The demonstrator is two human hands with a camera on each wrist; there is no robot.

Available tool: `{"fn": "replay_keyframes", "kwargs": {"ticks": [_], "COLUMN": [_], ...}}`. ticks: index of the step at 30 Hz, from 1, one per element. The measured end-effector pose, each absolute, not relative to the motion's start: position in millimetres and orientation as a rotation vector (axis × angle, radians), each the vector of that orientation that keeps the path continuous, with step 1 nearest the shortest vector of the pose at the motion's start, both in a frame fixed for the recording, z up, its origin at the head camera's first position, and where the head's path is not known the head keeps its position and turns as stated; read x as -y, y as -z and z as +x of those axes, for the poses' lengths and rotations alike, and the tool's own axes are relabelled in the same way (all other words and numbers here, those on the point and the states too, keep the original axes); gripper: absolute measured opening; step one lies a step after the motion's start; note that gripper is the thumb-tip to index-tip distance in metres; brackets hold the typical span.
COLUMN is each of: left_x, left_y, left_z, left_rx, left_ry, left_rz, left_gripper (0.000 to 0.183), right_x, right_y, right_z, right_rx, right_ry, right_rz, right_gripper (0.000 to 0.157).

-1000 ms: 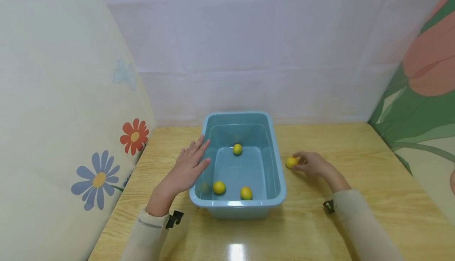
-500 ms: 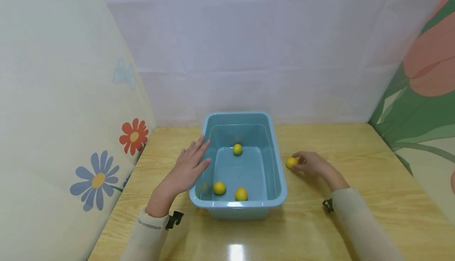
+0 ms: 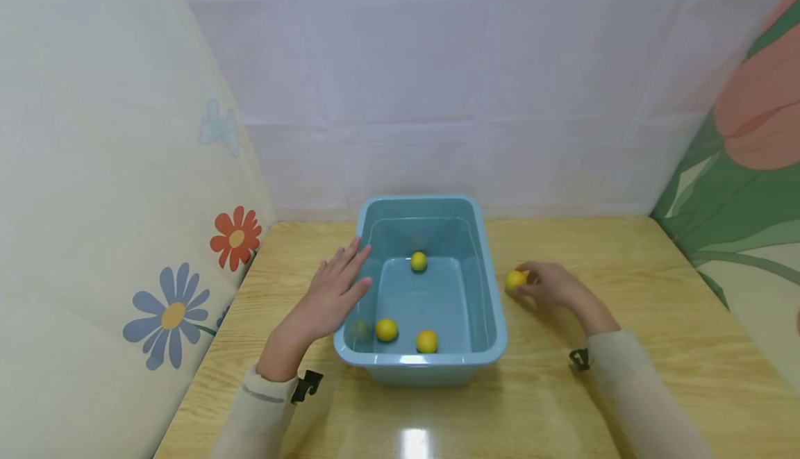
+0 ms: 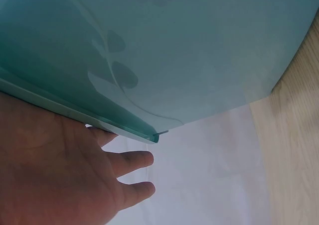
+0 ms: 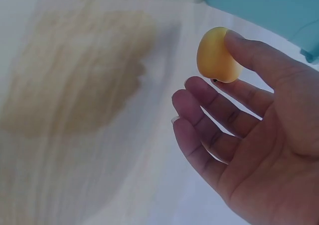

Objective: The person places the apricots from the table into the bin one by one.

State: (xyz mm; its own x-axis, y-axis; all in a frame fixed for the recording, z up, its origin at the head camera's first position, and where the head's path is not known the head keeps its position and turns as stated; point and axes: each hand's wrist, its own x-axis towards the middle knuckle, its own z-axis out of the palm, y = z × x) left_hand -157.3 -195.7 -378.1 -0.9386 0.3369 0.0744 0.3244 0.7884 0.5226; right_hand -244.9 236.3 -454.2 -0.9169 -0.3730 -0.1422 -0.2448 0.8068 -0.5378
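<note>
My right hand pinches a small yellow fruit between thumb and fingers, just right of the blue plastic tub. In the right wrist view the fruit has a dark stem spot underneath, with the thumb on one side and the index finger behind it; the other fingers are loosely bent. Across the tub, my left hand lies with spread, straight fingers along its left rim. The left wrist view shows that palm against the rim edge. Inside the tub are three similar fruits, one far back and two near the front.
The tub stands on a light wooden table. A white cloth wall rises behind it. Flower-printed panels flank the table on the left and right.
The front right fruit in the tub has rolled left, then slightly back right. My right hand, holding its fruit, has risen very slightly. My left hand stays at the rim.
</note>
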Motion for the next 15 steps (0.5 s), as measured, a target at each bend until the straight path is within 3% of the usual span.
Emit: {"fn": "replay_keyframes", "kwargs": {"ticks": [15], "left_x": [196.6], "left_y": [378.6], "left_z": [-157.9], "left_rx": [-2.939], "left_ry": [-0.87], "left_rz": [0.539], "left_gripper": [0.062], "right_x": [-228.7], "right_y": [421.8], "right_z": [-231.4], "right_rx": [-2.823], "right_ry": [0.797], "right_rz": [-0.536], "right_gripper": [0.046]}}
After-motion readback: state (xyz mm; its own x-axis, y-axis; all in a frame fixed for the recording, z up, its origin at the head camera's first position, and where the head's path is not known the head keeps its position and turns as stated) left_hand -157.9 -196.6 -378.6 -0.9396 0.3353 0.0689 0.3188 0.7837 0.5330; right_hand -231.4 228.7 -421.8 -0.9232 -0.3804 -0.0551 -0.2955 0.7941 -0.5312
